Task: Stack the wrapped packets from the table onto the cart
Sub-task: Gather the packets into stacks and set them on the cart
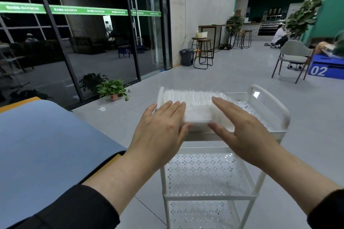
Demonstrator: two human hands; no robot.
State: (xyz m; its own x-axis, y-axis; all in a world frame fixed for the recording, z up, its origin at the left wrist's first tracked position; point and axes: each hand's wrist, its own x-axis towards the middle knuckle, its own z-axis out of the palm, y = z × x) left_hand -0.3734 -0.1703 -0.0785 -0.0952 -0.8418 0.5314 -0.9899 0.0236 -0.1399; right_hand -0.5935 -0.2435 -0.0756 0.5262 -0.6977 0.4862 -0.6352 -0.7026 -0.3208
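Observation:
A row of white wrapped packets (197, 106) lies on the left part of the top tray of a white perforated cart (260, 115). My left hand (162, 128) lies against the left side of the row with straight fingers, its thumb at the near end. On the right side, my right hand (240, 128) presses the row with flat fingers, thumb also at the near end. Both hands squeeze the row between them. The near packets look blurred.
A blue-topped table (46, 145) stands at my left. The cart has lower perforated shelves (206, 174). A potted plant (113, 91) sits on the floor by the glass wall. Stools, a bin (187, 56), a chair (292, 57) and seated people are farther off.

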